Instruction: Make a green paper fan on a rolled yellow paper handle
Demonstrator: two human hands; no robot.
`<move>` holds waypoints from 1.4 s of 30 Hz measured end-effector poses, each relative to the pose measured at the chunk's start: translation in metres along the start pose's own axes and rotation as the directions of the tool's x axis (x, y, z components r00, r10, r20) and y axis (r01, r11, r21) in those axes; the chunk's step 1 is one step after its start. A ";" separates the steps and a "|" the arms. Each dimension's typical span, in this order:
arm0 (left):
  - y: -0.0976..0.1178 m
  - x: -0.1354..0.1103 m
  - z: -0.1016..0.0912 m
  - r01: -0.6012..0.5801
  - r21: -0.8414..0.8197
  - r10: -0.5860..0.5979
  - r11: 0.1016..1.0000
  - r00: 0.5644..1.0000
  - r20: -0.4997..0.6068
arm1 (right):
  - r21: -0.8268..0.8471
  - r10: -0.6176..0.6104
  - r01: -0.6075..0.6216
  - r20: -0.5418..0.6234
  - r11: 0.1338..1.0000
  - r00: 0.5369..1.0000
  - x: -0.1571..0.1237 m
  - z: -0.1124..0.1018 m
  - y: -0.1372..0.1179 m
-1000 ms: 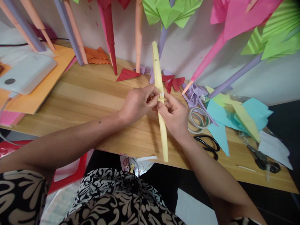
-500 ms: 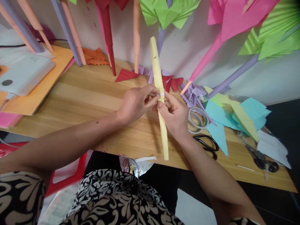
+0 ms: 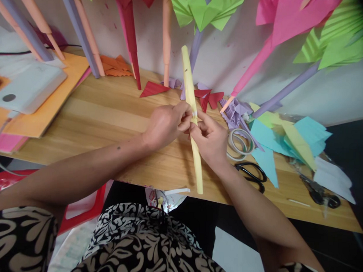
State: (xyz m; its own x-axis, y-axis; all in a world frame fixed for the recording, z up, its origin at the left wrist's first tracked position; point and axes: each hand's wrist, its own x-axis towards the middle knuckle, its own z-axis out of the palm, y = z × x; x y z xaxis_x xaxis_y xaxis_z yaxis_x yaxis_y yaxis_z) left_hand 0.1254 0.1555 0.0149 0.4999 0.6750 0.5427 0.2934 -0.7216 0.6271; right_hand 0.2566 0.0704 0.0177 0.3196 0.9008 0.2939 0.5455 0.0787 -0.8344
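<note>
A long yellow rolled paper tube [image 3: 189, 88] stands nearly upright over the wooden table [image 3: 109, 114]. My left hand [image 3: 166, 124] pinches it near its middle, fingers pressed on a small strip of clear tape. My right hand [image 3: 210, 141] wraps round the tube just below, thumb against the same spot. Both hands are closed on the tube. A roll of clear tape [image 3: 239, 144] lies just right of my right hand, with black scissors [image 3: 252, 173] below it.
Rolled paper stems in pink, purple, orange and red lean against the wall with green and pink folded tops. Teal, yellow and white paper scraps [image 3: 291, 142] lie at the right. A white device [image 3: 27, 87] on orange sheets sits far left. A second pair of scissors [image 3: 320, 192] lies at right.
Almost nothing has changed. The hands keep hold of the yellow tube and the fingers shift slightly around the tape.
</note>
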 end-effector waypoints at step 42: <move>0.004 0.004 0.008 0.152 -0.671 -0.152 0.726 0.987 0.058 | 0.221 0.038 -0.047 0.047 0.974 0.998 0.005 -0.006 0.002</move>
State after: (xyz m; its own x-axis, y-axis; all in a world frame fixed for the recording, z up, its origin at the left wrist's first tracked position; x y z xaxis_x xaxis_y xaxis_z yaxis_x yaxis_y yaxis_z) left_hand 0.1353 0.1544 0.0150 0.4960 0.7667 0.4075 -0.2576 -0.3183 0.9123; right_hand 0.2636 0.0729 0.0206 0.3031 0.9223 0.2397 0.3452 0.1282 -0.9297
